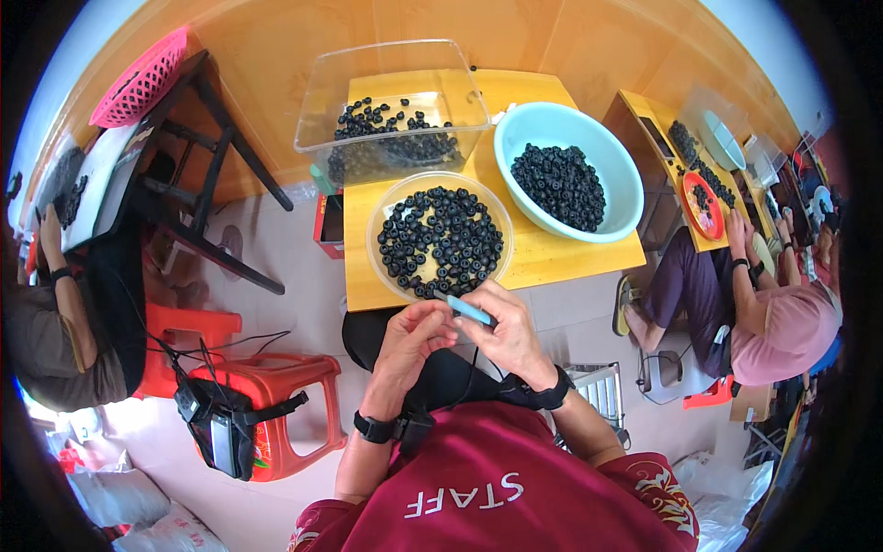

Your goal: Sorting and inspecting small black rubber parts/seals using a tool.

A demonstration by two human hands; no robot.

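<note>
My right hand (508, 333) is closed around a small tool with a light blue handle (470, 310); its exact kind is not clear. Close beside it, my left hand (416, 342) has its fingers pinched together, and what they hold, if anything, is hidden. Both hands are at the near edge of a yellow table, just in front of a round clear tray (507, 217). Many small black ring-shaped parts (440, 241) lie spread in that tray. Behind it, a clear plastic bin (317, 110) contains more black parts. To its right, a light blue basin (624, 207) holds a heap of them.
A red stool (276, 368) with a black bag (221, 431) stands at left. Further left are a dark-legged table and a pink basket (143, 81). People sit working at both sides; on the right, a person in pink (793, 336) reaches toward a red tray (693, 219).
</note>
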